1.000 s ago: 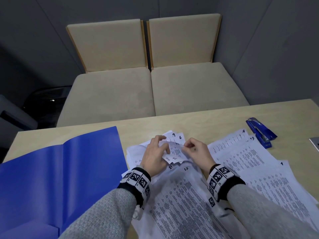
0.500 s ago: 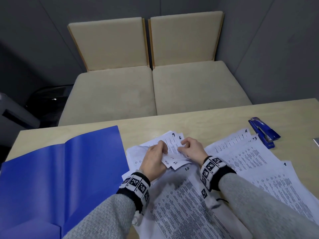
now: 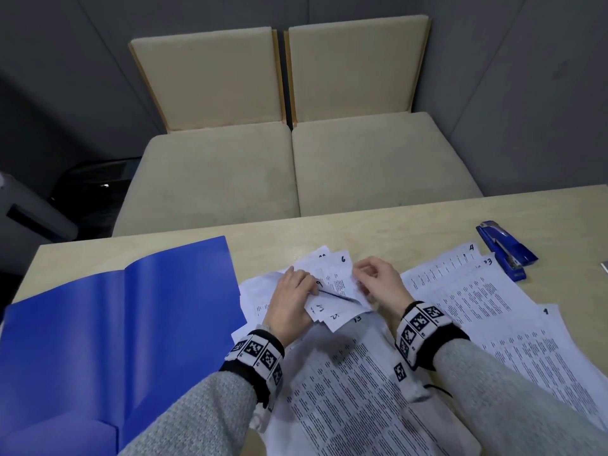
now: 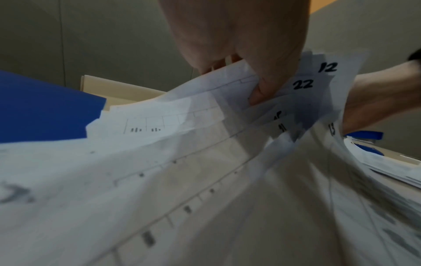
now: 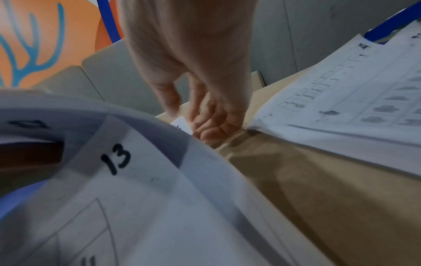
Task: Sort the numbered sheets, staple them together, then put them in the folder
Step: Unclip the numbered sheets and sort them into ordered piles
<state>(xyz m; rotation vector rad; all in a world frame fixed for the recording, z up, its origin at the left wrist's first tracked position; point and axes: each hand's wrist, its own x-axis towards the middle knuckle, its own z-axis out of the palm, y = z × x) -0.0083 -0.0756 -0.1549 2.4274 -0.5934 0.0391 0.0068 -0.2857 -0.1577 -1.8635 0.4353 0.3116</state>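
At six o'clock, nearest us, printed numbered sheets (image 3: pixel 362 390) blanket the bench (image 3: pixel 378 232), sheet 13 topmost. Just beyond, at centre, our left hand (image 3: pixel 291 304) curls round a fanned bundle of sheet corners, thumb pinching them. Our right hand (image 3: pixel 378 284) sits just beside it at one o'clock, fingers bent at the bundle's right edge; whether it truly grips a sheet we cannot tell.

Since a second ago, our hands have drawn closer together and the fan has shifted: a corner marked 9 now shows mid-bundle, with 6 behind. We judge that sorting is still under way, with stapling and filing not yet begun.

At nine o'clock the open blue folder (image 3: pixel 115 340) lies flat, touching the sheets' left edge. At three o'clock more sheets spread out, marked 4, 23 and 1. Further off, at two o'clock, the blue stapler (image 3: pixel 503 251) rests just beyond them, untouched.

Only the left wrist view reads the held corners as 12 and 22 beneath the left hand (image 4: pixel 246 45); the head view blurs them. Only the right wrist view shows the right hand (image 5: pixel 205 90) from below, fingertips bunched near a small white sheet corner close to bare bench.
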